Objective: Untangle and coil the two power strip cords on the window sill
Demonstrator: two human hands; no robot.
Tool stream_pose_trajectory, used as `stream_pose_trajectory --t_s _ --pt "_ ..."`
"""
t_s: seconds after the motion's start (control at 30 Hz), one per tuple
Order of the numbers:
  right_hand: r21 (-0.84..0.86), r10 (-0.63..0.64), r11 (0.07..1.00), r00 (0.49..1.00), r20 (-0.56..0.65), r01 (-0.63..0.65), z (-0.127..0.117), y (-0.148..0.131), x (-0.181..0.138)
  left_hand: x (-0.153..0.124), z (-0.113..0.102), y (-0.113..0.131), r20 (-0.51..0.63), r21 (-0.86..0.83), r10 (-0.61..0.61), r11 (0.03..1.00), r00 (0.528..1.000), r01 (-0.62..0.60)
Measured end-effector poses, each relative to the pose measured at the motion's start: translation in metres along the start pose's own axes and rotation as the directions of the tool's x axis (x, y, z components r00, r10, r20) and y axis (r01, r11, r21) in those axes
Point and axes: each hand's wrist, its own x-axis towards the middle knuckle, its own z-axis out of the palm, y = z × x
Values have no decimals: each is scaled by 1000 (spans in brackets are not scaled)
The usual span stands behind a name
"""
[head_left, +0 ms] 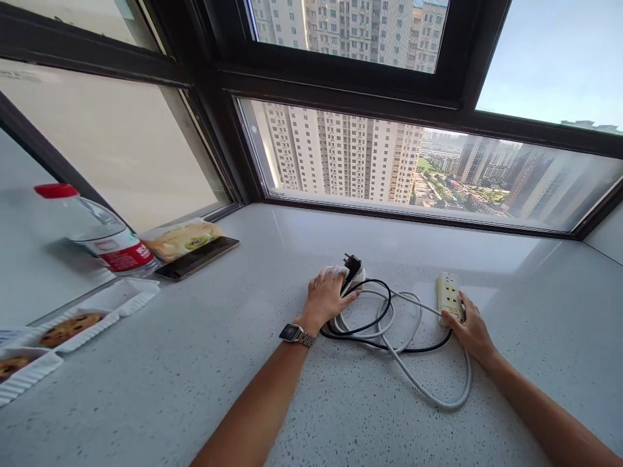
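My left hand (327,299), with a watch (292,333) on its wrist, curls over a white object mostly hidden under the fingers. Beside its fingertips a black plug (352,263) points its prongs up and left. Loops of black cable (389,295) and white cable (450,405) lie between both hands, some passing by the left thumb. On the right, a cream power strip (448,293) lies on the counter with its sockets facing up. My right hand (471,329) grips its near end, thumb on the left and fingers along the right side.
On the left of the speckled white counter (214,370) are a red-capped bottle (97,227), a food packet (182,239), a phone (198,257) and a white tray (139,295) of cookies. Dark-framed windows (341,91) rise behind the counter.
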Motion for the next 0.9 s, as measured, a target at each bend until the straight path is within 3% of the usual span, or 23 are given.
stream_pose_trajectory --t_s 0.1,0.23,0.43,0.6,0.77,0.9 --pt "30 -102 995 993 59 100 21 -16 19 -1 5 0 27 -8 16 1000 1000 -16" --pt "117 -245 967 951 190 225 42 -35 49 -7 6 6 -36 13 61 998 998 -60" --pt "229 -348 928 904 248 294 52 -44 81 -9 11 11 -128 -26 255 965 958 -260" --pt "312 -403 896 876 265 317 60 -47 82 3 12 14 -10 -78 360 930 933 -360" --pt "288 -359 910 916 178 300 73 -59 75 14 6 35 96 -48 369 929 924 -366" --pt "319 -385 890 911 150 324 75 -61 68 21 4 46 157 -39 369 929 916 -368"
